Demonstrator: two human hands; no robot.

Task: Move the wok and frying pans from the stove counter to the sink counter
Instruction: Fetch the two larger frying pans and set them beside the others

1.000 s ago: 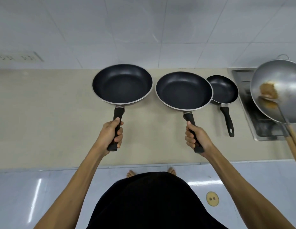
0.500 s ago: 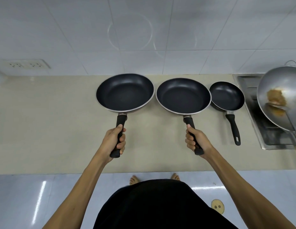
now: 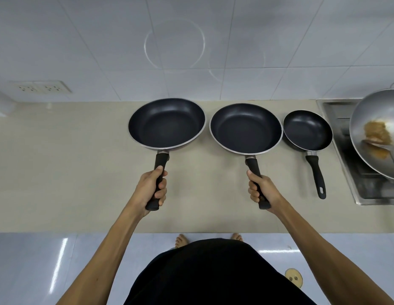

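Two large black frying pans are side by side over the beige counter (image 3: 59,172). My left hand (image 3: 151,188) grips the black handle of the left large pan (image 3: 166,123). My right hand (image 3: 261,190) grips the handle of the right large pan (image 3: 245,128). A small black frying pan (image 3: 307,129) lies on the counter just right of them, its handle pointing toward me. At the far right edge a steel wok (image 3: 376,128) with brown food and a spatula sits on the stove (image 3: 365,186).
A white tiled wall rises behind the counter, with a double socket (image 3: 41,87) at the left. The counter's front edge runs below my hands, above a glossy floor. The stove is recessed at the counter's right end.
The view has shifted, so the pans and stove sit lower and further right in frame. Both hands keep the same grip on the two large pans, which stay side by side.
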